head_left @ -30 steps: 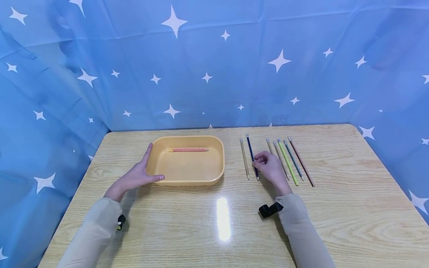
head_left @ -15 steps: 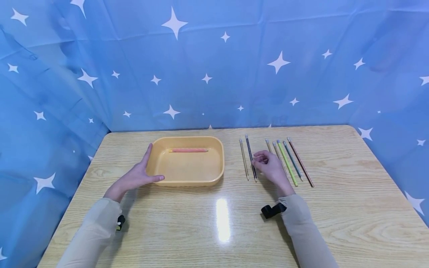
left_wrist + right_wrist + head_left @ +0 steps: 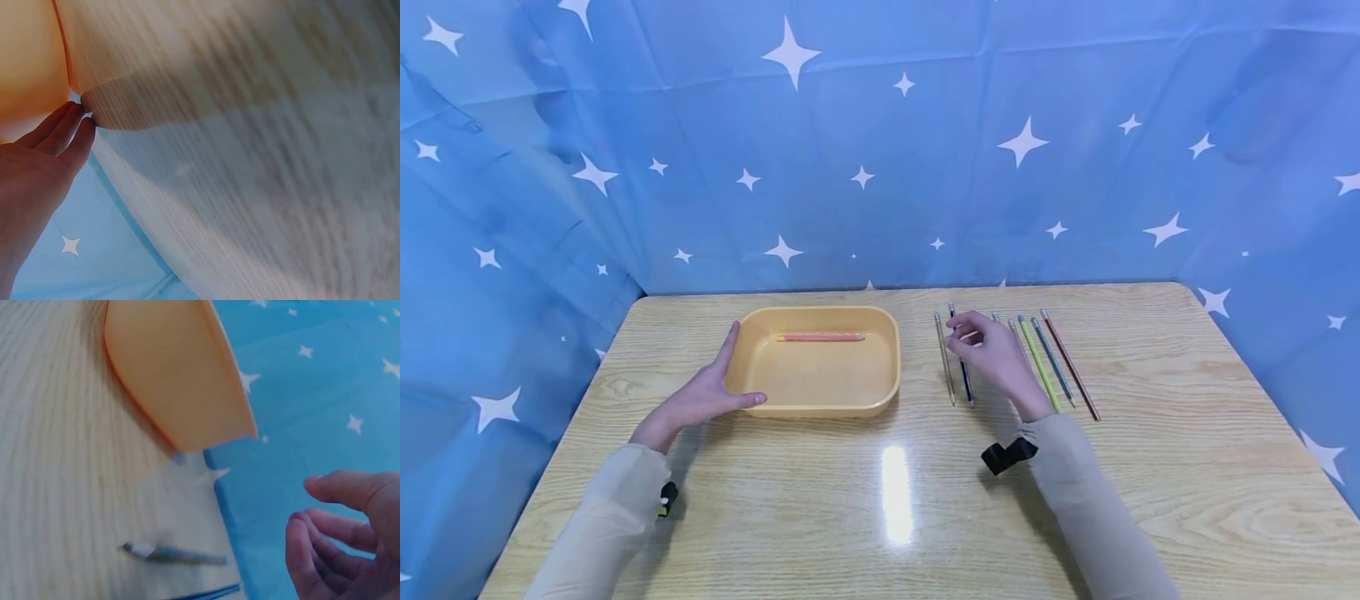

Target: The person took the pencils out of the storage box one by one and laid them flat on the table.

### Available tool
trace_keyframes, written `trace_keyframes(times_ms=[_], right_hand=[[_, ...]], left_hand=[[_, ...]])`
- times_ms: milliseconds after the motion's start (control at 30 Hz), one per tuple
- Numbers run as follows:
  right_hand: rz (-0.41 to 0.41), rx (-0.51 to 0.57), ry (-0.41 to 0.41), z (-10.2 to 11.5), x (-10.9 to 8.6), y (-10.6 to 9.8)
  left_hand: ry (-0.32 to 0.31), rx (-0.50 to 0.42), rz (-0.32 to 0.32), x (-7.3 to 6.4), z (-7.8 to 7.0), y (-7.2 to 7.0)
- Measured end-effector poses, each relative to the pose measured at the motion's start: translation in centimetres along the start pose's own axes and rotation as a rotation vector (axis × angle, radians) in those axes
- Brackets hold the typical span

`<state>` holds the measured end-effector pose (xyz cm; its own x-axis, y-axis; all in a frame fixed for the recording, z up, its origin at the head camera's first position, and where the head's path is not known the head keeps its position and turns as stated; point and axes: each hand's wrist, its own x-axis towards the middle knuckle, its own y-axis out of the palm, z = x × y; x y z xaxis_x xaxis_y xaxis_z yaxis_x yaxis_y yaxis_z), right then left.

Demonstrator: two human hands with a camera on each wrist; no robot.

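My left hand [image 3: 707,392] rests at the left end of a yellow-orange plastic tray [image 3: 820,411], its thumb at the near rim. In the left wrist view its straight fingers [image 3: 78,140] touch the tray's outer wall. Inside the tray lies one pinkish-red pencil [image 3: 820,337]. My right hand [image 3: 988,350] hovers over a dark blue pencil [image 3: 966,383], covering its middle; the right wrist view shows loosely bent fingers, thumb apart, nothing between them. Just left of that pencil lies a gold pencil [image 3: 945,367], roughly parallel to it.
To the right of my right hand lie a lime green pencil [image 3: 1037,358], a teal pencil [image 3: 1058,367] and a reddish-brown pencil [image 3: 1072,367]; gold ones are partly hidden beneath the hand. A blue star-patterned curtain [image 3: 880,208] stands behind the wooden table [image 3: 790,500].
The dark blue pencil's near end has shifted slightly left, closer to the gold one. My right hand has since moved off it, up and left. The left hand keeps its place at the tray.
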<state>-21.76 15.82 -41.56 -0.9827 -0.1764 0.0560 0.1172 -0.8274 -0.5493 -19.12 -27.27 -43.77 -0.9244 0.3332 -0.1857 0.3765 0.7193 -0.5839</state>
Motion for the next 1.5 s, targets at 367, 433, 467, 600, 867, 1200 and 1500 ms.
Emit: trace_keyframes(times_ms=[367, 433, 467, 600, 867, 1200, 1500], right_hand=[[0.061, 0.033, -0.129, 3.9, 1.6, 1.7], [0.074, 0.039, -0.144, 4.5, 1.8, 2.2], [0.082, 0.039, -0.152, 4.8, 1.9, 2.4], [0.116, 0.044, -0.171, 5.9, 2.2, 3.4], [0.171, 0.046, -0.173, 7.7, 2.8, 4.9], [0.23, 0.04, -0.211, 9.2, 3.9, 7.3], [0.28, 0.014, -0.21, 9.5, 5.0, 9.4]], left_hand=[[0.016, 0.02, -0.008, 0.0, -0.1, 0.0], [0.019, 0.025, -0.011, 0.0, 0.0, 0.0], [0.02, 0.025, -0.011, 0.0, 0.0, 0.0], [0.021, 0.026, -0.012, 0.0, 0.0, 0.0], [0.021, 0.025, -0.014, 0.0, 0.1, 0.0], [0.02, 0.012, -0.012, 0.1, 0.1, 0.0], [0.029, 0.004, -0.007, 0.2, 0.1, 0.0]])
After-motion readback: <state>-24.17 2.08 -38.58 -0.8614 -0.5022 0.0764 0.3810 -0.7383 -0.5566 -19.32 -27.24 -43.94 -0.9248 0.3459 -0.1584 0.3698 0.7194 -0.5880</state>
